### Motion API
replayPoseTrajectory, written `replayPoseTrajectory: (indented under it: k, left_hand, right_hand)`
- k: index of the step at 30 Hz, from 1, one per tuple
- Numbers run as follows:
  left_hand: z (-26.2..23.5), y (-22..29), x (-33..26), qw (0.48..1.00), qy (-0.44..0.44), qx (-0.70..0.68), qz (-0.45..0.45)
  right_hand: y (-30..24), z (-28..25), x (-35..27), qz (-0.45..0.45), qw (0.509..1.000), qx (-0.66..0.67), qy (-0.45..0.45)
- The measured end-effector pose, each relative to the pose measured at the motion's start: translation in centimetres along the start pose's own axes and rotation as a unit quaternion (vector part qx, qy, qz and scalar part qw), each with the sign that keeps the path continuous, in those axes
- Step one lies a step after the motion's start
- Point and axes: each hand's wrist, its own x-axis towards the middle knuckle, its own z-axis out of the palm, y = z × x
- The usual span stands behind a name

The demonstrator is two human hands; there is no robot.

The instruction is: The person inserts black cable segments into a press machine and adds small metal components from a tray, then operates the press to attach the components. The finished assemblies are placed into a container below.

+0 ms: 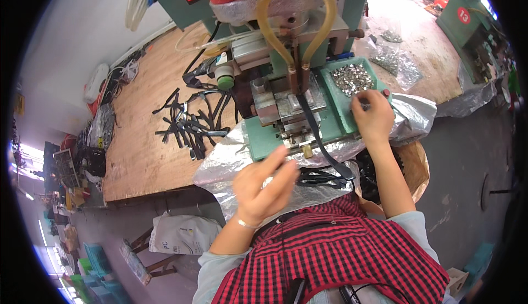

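Note:
My right hand (375, 116) is at the right edge of a green tray (343, 118), its thumb and forefinger drawn together; whether a small piece is between them is hidden. A heap of small shiny metal pieces (352, 79) lies in the tray just beyond those fingers. My left hand (265, 189), a little blurred, hovers in front of the green machine's base with fingers stretched and apart, holding nothing I can see. A black strap (319, 139) runs from under the machine's press head (298, 78) down toward my lap, its near end free of both hands.
Loose black straps (192, 125) are strewn on the wooden table (137, 161) at left. More black straps (324, 177) lie on silver foil (220, 166) before me. A paper-lined container (415, 166) stands by my right arm. Another green machine (467, 23) is at far right.

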Motion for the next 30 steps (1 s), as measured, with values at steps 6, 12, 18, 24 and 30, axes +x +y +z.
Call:
replayPoseTrajectory:
  k: [6, 12, 18, 24, 30]
  left_hand:
    - [-4.8, -5.1, 3.4, 0.957, 0.154, 0.121, -0.212]
    - [1.9, -20.1, -0.4, 0.922, -0.104, 0.298, -0.223]
    - [6.1, -22.9, -2.6, 0.87, -0.185, 0.349, -0.296]
    - [2.1, -22.1, -3.2, 0.934, -0.056, 0.167, -0.311]
    - [-1.4, -16.7, -1.1, 0.86, 0.089, -0.219, -0.453]
  right_hand:
    - [1.4, -1.1, -0.2, 0.201, 0.944, 0.263, 0.006]
    - [-1.1, -1.1, 0.5, 0.125, 0.966, 0.223, -0.038]
    - [1.5, -3.4, -2.0, 0.081, 0.984, 0.157, 0.018]
    - [5.4, -6.5, -5.9, 0.065, 0.989, 0.1, 0.09]
    - [-1.5, -6.4, -2.7, 0.046, 0.967, 0.248, 0.027]
